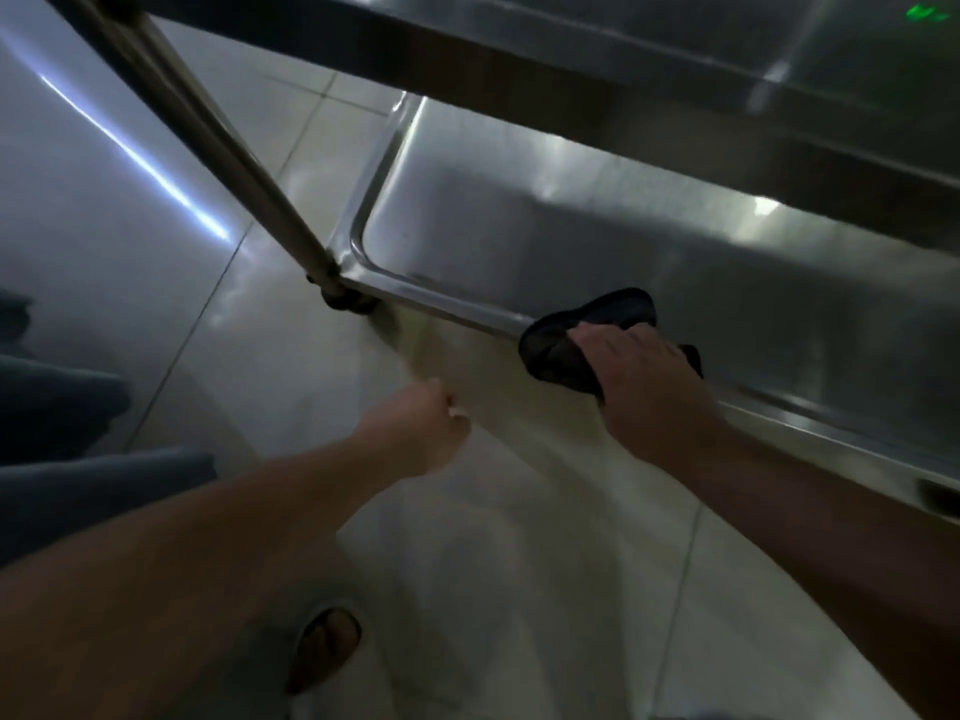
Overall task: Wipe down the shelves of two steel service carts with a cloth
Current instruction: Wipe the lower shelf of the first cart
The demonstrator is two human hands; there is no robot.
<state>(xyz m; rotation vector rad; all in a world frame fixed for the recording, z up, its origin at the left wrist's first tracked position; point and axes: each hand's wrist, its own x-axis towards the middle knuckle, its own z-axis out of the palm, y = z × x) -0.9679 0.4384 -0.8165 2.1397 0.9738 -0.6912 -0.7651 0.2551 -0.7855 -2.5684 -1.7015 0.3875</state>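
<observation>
At the far left edge of the frame, dim blue-grey folds of fabric (57, 402) sit low against the pale glossy floor tiles (519, 563), too blurred to identify further. Near the bottom, left of centre, a foot in a dark sandal (324, 646) stands on the tiles.

A round steel upright post (208, 132) runs diagonally from the upper left down to the near left corner of the cart's lower steel shelf (519, 241), a shallow brushed-metal tray with a raised rim and rounded corner, where a dark caster fitting (343, 298) shows beneath the joint.

In the lower centre, the left hand (421, 433) hangs above the floor with its fingers curled into a loose fist, holding nothing, apart from the cart.

To the right of centre, the right hand (639, 376) lies palm down on a dark, nearly black crumpled cloth (587, 330), its fingers curled over the cloth and pressing it against the front rim of the lower shelf. The cloth straddles that rim, part lying on the shelf surface and part hanging over the outer edge.

Across the top and upper right of the frame, the cart's upper steel shelf (571, 59) overhangs the lower one, seen from its edge and underside.
</observation>
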